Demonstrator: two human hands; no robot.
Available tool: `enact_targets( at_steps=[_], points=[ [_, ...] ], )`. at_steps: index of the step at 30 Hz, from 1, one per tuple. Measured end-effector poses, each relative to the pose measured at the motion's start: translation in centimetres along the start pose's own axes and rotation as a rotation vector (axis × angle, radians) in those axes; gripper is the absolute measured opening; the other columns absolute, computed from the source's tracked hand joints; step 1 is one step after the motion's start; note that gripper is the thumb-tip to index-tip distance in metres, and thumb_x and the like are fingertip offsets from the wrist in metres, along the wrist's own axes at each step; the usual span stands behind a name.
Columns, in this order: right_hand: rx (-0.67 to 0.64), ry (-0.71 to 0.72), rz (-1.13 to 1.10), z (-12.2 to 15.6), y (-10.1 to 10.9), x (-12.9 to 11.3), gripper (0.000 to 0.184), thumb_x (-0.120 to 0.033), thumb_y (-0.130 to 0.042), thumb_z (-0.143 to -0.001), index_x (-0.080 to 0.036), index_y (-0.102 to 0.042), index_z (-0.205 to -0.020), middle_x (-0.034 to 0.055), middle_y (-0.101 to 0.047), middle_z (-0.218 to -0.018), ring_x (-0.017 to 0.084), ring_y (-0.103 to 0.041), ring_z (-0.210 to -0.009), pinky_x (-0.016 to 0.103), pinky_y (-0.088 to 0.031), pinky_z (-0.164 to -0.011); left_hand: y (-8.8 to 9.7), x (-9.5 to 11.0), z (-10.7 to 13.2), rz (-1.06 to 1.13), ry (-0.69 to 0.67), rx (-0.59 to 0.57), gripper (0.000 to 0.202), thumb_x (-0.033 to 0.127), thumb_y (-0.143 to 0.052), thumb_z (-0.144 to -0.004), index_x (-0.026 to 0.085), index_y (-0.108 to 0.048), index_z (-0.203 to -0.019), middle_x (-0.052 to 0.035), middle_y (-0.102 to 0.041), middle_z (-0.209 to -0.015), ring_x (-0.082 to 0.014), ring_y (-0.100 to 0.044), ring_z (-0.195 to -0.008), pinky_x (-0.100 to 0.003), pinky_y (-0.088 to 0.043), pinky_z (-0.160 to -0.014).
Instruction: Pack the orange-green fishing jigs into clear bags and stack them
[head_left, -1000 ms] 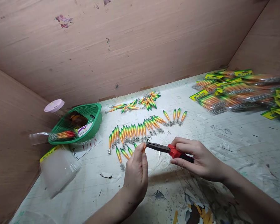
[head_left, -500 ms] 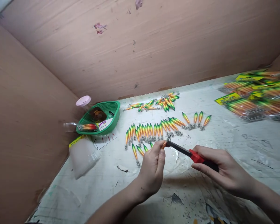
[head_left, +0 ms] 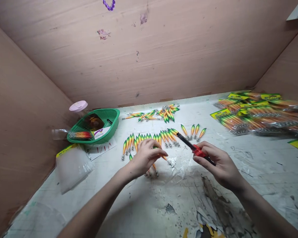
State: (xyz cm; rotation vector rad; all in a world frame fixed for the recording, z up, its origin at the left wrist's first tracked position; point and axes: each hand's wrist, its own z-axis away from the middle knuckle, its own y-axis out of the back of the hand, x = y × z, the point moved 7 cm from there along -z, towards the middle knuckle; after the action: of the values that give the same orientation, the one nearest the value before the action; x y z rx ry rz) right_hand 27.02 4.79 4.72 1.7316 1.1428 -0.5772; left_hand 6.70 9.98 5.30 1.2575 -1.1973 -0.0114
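A lure [head_left: 164,157] pinched by the left hand [head_left: 146,156] just above the tabletop [head_left: 139,211], red-handled pliers [head_left: 195,148] gripped in the right hand [head_left: 218,164], other lures [head_left: 163,136] laid in rows nearby.

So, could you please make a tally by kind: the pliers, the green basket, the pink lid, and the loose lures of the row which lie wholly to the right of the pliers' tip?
Loose lures right of the tip: 4
Pliers, in the right hand: 1
Green basket: 1
Pink lid: 1
Total: 7
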Motion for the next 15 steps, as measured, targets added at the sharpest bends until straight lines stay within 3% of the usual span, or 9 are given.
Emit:
enact_targets(
  at_steps=[4,7,11,13,15],
  points=[
    [0.061,-0.034,-0.038,0.3,0.6,0.3,0.026,-0.037,-0.059,-0.091,-0.021,-0.057,-0.07,0.005,-0.058,-0.085,0.018,-0.058,-0.076,0.028,-0.045,-0.063,-2.6,-2.1,0.3,-0.319,-0.087,-0.246,0.014,0.016,-0.065,-0.086,0.026,-0.074,-0.091,-0.0056,-0.07,-0.101,-0.0317,-0.046,-0.119,-0.052,-0.028,-0.098],
    [0.106,-0.037,-0.065,0.5,1.3,0.0,0.026,-0.036,-0.059,-0.091,-0.021,-0.058,-0.071,0.0049,-0.057,-0.085,0.018,-0.057,-0.077,0.028,-0.045,-0.064,-2.7,-2.7,0.3,-0.357,-0.123,-0.288,0.024,0.012,-0.063,-0.083,0.026,-0.073,-0.1,-0.0058,-0.069,-0.108,-0.0302,-0.048,-0.118,-0.048,-0.035,-0.096],
    [0.197,-0.057,-0.086,0.6,2.1,0.5,0.022,-0.035,-0.057,-0.092,-0.021,-0.06,-0.076,0.005,-0.059,-0.087,0.018,-0.058,-0.08,0.028,-0.045,-0.066,0.8,-5.0,-4.5,-0.392,-0.016,-0.043,0.032,0.009,-0.056,-0.086,0.026,-0.07,-0.109,-0.0071,-0.067,-0.115,-0.0247,-0.054,-0.114,-0.043,-0.042,-0.099],
    [0.233,-0.068,-0.07,0.4,2.4,1.1,0.023,-0.036,-0.057,-0.092,-0.021,-0.06,-0.075,0.0047,-0.059,-0.087,0.018,-0.057,-0.08,0.028,-0.045,-0.067,2.6,-7.2,-8.2,-0.424,0.078,0.083,0.03,0.011,-0.049,-0.092,0.019,-0.066,-0.115,-0.0135,-0.063,-0.121,-0.0257,-0.054,-0.116,-0.048,-0.041,-0.102],
    [0.259,-0.081,-0.033,0.2,2.6,1.8,0.027,-0.038,-0.058,-0.092,-0.021,-0.058,-0.07,0.0039,-0.059,-0.084,0.017,-0.055,-0.076,0.028,-0.043,-0.065,3.6,-9.3,-11.6,-0.441,0.16,0.161,0.024,0.019,-0.053,-0.094,0.017,-0.064,-0.115,-0.0132,-0.061,-0.123,-0.026,-0.055,-0.116,-0.05,-0.043,-0.101]
  ],
)
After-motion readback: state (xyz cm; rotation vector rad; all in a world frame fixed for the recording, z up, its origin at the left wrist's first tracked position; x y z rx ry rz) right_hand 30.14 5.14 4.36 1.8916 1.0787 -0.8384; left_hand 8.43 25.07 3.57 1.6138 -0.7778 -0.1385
